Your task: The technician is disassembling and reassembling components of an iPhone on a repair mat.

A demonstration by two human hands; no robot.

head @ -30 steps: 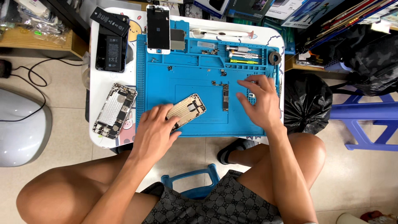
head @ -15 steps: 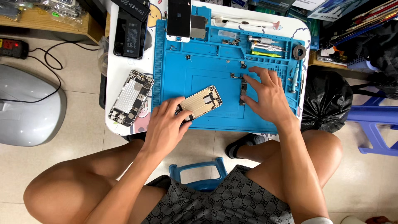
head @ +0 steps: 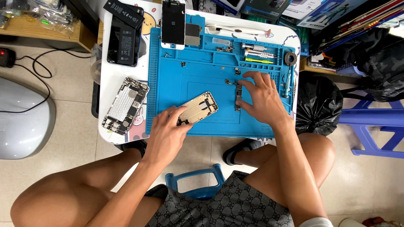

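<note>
A small white tabletop (head: 110, 84) with rounded corners stands on a floor of pale beige tiles (head: 63, 155), evenly lit. A wooden shelf (head: 46, 35) sits at upper left, with a black cable (head: 29, 90) trailing over the tiles toward a grey domed appliance (head: 21, 122). To the right, a black rubbish bag (head: 317, 105) rests just beside the tabletop, near a blue plastic stool (head: 374, 126). Boxes and dark bags (head: 374, 59) crowd the upper right corner. A second blue stool (head: 198, 183) shows below.
</note>
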